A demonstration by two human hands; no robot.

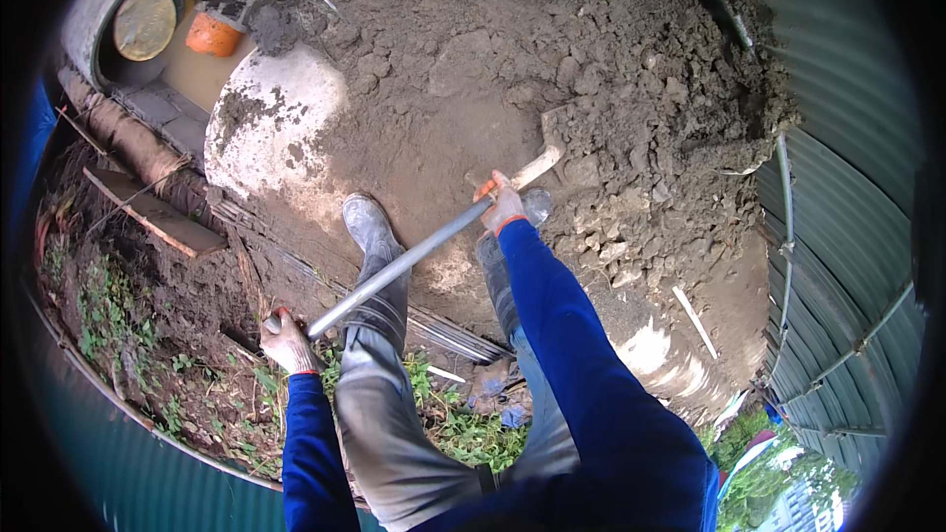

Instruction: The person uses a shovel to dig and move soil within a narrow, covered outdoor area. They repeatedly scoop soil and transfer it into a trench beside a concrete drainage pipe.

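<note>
A long-handled digging tool (pixel 404 261) lies slantwise across my legs, with a grey pipe-like shaft and a pale, wood-coloured section near its far end. My left hand (pixel 287 343), in a whitish work glove, is closed round the near end at lower left. Farther up, my right hand (pixel 506 205), in a whitish glove with orange patches, is closed round the shaft near the pale section. The tool's head reaches the loose brown soil (pixel 631 89) and blends with it, so its exact shape cannot be made out.
My muddy boots (pixel 371 222) stand apart on packed soil. Left of them are a mud-splashed white slab (pixel 271 123), a plank (pixel 158 212) and weeds (pixel 113 310). An orange bucket (pixel 213 34) and a yellow bucket (pixel 148 22) sit by muddy water. Green corrugated sheeting (pixel 847 207) borders the right.
</note>
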